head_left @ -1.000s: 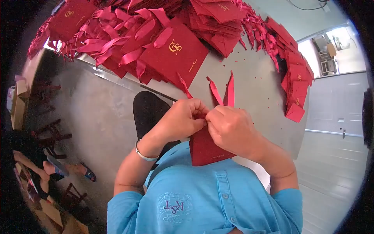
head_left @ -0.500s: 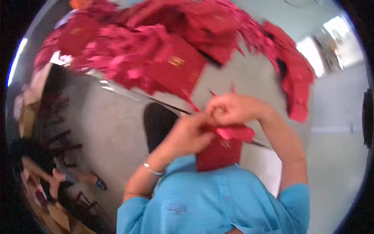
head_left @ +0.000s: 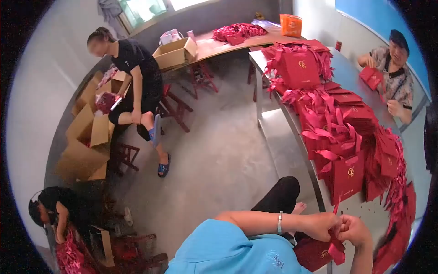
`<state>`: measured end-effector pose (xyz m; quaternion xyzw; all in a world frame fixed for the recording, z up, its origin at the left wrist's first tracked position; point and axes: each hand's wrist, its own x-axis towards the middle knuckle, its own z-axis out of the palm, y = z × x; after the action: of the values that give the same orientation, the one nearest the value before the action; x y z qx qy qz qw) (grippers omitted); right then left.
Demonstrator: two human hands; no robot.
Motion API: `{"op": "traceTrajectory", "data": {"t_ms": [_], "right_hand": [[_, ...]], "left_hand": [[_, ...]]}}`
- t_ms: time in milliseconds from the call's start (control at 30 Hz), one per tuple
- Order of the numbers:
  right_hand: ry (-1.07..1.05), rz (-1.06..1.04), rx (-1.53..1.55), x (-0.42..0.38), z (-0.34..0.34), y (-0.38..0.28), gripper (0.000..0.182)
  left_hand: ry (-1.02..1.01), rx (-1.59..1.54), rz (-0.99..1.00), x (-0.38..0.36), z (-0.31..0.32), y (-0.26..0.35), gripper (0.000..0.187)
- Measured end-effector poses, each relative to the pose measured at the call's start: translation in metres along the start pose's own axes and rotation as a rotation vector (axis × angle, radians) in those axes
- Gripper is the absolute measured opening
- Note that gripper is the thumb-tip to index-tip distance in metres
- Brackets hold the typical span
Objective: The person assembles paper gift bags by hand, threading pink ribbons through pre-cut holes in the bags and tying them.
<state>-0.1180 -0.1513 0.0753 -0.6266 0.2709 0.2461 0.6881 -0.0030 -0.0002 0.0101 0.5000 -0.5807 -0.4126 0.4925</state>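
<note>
Places are given relative to the metal table (head_left: 367, 213). Well apart from it, at far left, a bent person in black (head_left: 68, 208) is shown over a heap of ribboned red bags (head_left: 68, 255); beside and above are open cartons (head_left: 84, 157) and another person in black (head_left: 137, 59). Beyond the table's far end, a wooden table (head_left: 207, 51) bears a carton (head_left: 175, 52) and an orange container (head_left: 290, 26). Just off the near part of the metal table, a red bag (head_left: 312, 253) is held low before the body, its top at the hands. The left hand (head_left: 320, 226) is closed on a pink-red ribbon (head_left: 336, 252), a loop of which hangs over the bag. Piled bags (head_left: 349, 176) lie on the table. The right hand (head_left: 357, 229) is pinched nearly shut at the same ribbon, touching the left; how much is gripped cannot be told. Across the table, a red bag (head_left: 372, 78) is held by a co-worker (head_left: 394, 82). The step in hand is judged to be the working of ribbon at the bag's top; for any further move, a steady bag edge and a firm, untwisted pinch would be called for.
</note>
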Motion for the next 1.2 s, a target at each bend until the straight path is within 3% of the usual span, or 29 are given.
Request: {"op": "traceTrajectory", "data": {"t_ms": [67,133,167,200,233,267,300,367,400,500,567,633,667,767,833,1000,1067,1100,1133,1167,1200], "right_hand": [[0.030,-0.077,-0.085,0.001,-0.008,0.012,0.034],[0.149,-0.281,-0.431,0.005,-0.005,0.014,0.033],[0.211,-0.443,-0.742,0.002,0.005,0.002,0.028],[0.229,-0.349,-0.537,-0.001,0.011,0.004,0.023],[0.263,-0.428,-0.630,-0.004,0.015,-0.002,0.021],[0.239,-0.407,-0.456,0.005,0.008,0.011,0.021],[0.277,-0.447,-0.561,0.006,0.005,0.017,0.022],[0.230,-0.365,-0.438,0.004,0.001,0.020,0.021],[0.222,-0.328,-0.425,0.003,-0.002,0.025,0.021],[0.358,-0.278,-0.380,0.005,-0.006,0.025,0.021],[0.463,-0.367,-0.406,0.007,-0.010,0.030,0.018],[0.761,-0.603,-0.634,0.009,-0.013,0.025,0.016],[0.871,-0.600,-0.740,0.012,-0.018,0.026,0.015],[0.924,-0.689,-0.581,0.025,-0.028,0.030,0.014],[0.962,-0.728,-0.642,0.031,-0.028,0.039,0.014],[1.008,-0.759,-0.664,0.016,-0.031,0.050,0.017],[1.308,-0.929,-0.687,0.006,-0.023,0.058,0.020],[1.305,-0.932,-0.684,-0.005,-0.017,0.063,0.020],[1.197,-0.780,-0.696,-0.021,-0.009,0.070,0.020],[1.085,-0.629,-0.706,-0.032,0.001,0.077,0.021],[1.073,-0.715,-0.761,-0.035,0.012,0.088,0.023]], "left_hand": [[-0.048,-0.021,-0.026,-0.001,-0.004,-0.002,0.032],[0.051,-0.045,0.081,0.001,-0.001,-0.007,0.034],[-0.049,-0.042,0.040,0.001,-0.004,-0.017,0.042],[-0.090,0.132,-0.106,0.000,-0.008,-0.001,0.046],[-0.070,0.077,-0.085,0.000,-0.010,-0.004,0.042],[-0.063,-0.003,-0.233,-0.002,-0.018,0.019,0.038],[-0.065,0.024,-0.032,-0.002,-0.011,-0.015,0.032],[-0.066,-0.257,-0.241,-0.004,-0.008,-0.002,0.020],[-0.073,-0.234,-0.292,-0.001,-0.006,0.000,0.021],[-0.093,-0.361,-0.264,0.000,0.000,0.009,0.014],[-0.100,-0.354,-0.304,0.004,0.002,0.013,0.014],[-0.092,-0.358,-0.333,0.009,0.006,0.013,0.014],[-0.133,-0.326,-0.317,0.009,0.004,0.011,0.017],[-0.174,-0.246,-0.355,0.012,0.003,0.013,0.020],[-0.154,-0.281,-0.395,0.012,0.002,0.007,0.019],[-0.094,-0.163,-0.381,0.008,0.005,0.006,0.021],[-0.040,-0.091,-0.384,0.005,0.011,0.009,0.021],[0.041,0.049,-0.257,0.003,0.014,0.009,0.021],[0.122,0.187,-0.128,0.000,0.017,0.009,0.022],[0.127,0.188,-0.132,-0.004,0.019,0.007,0.022],[0.180,0.204,-0.085,-0.007,0.021,0.004,0.022]]}}
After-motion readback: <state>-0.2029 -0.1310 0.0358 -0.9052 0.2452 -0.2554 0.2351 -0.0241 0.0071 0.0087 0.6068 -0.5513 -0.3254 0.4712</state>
